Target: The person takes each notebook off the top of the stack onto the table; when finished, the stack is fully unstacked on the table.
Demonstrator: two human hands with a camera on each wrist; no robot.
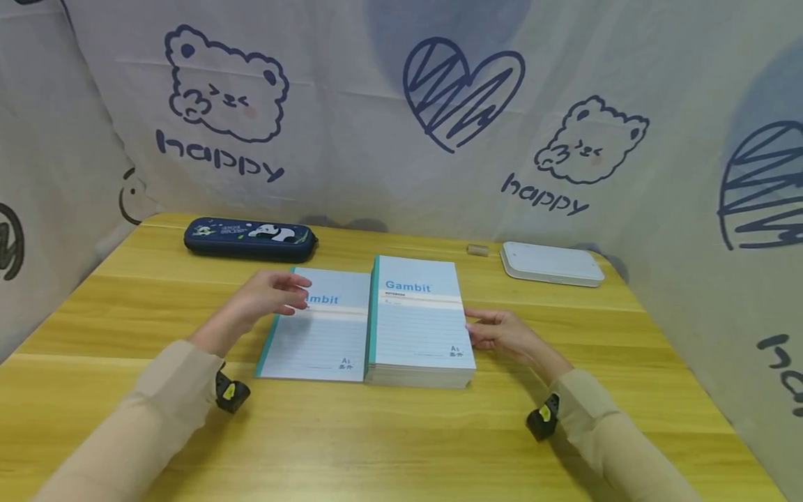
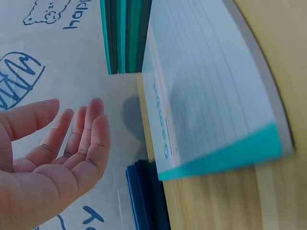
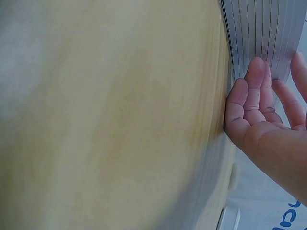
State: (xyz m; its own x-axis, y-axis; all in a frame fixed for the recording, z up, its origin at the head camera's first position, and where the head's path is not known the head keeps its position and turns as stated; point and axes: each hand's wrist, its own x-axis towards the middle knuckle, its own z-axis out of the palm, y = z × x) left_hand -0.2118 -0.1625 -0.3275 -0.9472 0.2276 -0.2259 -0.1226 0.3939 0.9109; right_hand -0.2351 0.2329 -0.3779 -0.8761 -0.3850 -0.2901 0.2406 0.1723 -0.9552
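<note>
A thick stack of notebooks [image 1: 423,335] with teal spines and "Gambit" printed on the top cover lies in the middle of the table. Left of it is a lower notebook [image 1: 326,341] of the same kind, flat and close beside the stack. My left hand [image 1: 266,296] hovers over this lower notebook, its fingers loosely bent and nothing in the palm, as the left wrist view shows. At the stack's right side is my right hand [image 1: 502,335], fingertips right at the page edges. The right wrist view shows the layered page edges [image 3: 261,33] beside those relaxed fingers.
A dark blue pencil case [image 1: 251,239] with a panda print lies at the back left. Toward the back right are a white flat case [image 1: 552,263] and a small brownish block [image 1: 477,250]. A printed white cloth [image 1: 351,160] hangs behind the wooden table [image 1: 389,446].
</note>
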